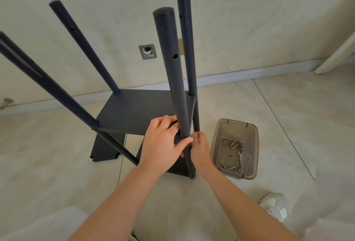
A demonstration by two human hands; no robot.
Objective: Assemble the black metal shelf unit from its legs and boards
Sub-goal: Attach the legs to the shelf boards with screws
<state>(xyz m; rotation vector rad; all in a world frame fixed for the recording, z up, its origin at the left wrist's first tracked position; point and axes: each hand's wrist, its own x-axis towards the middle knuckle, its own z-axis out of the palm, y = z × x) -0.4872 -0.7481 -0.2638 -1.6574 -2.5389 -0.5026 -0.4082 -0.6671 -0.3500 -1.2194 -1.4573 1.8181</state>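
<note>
Fastening one corner of the upper flat black board (pixel 146 106) seems to be the step in hand; the black metal shelf unit (pixel 123 112) stands on the pale tiled floor (pixel 57 154) near the wall, already with four round black metal legs and two boards. The upper board sits part way up the legs; the lower black board (pixel 104 149) lies close to the floor. Both hands meet at the near right leg (pixel 173 87), just where the corner of the upper board touches it. The left hand (pixel 159 144) has its fingers curled over the board's corner and its thumb laid across the leg, so it holds board and leg together; the right hand (pixel 199 148) pinches with its fingertips a small silver bolt (pixel 189 136) against the side of the leg; how deep the bolt sits I cannot tell. Just beside the unit, to the right, stands a translucent brown plastic box (pixel 252 150) with more silver bolts (pixel 233 143) and a small flat wrench (pixel 241 156) in it.

In my judgement the task is past the middle, because all legs stand and two boards are on; holes higher in the legs suggest that another board may come later. The next move calls for keeping the leg's hole in line with the board's corner while the bolt is turned in straight; then the wrench from the box will probably be needed to tighten it.
</note>
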